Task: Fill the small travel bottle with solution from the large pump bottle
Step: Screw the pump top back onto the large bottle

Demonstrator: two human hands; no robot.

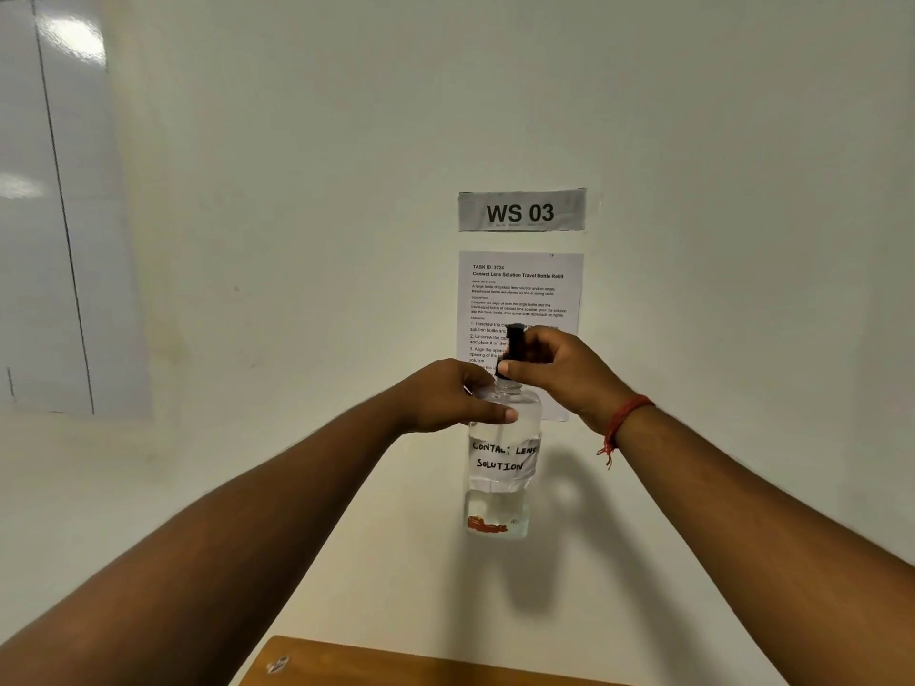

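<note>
The large clear pump bottle (500,507) is held up in the air in front of the wall. It has a white label handwritten "Contact Lens Solution" and clear liquid inside. My left hand (455,396) grips the bottle's shoulder from the left, thumb across the front. My right hand (559,371) pinches the black pump top (515,341) at the bottle's neck. The small travel bottle is not in view.
A wooden table edge (396,660) shows at the bottom of the view, below the bottle. On the white wall behind hang a "WS 03" sign (521,210) and a printed task sheet (520,289). A glossy white panel (49,215) stands at the left.
</note>
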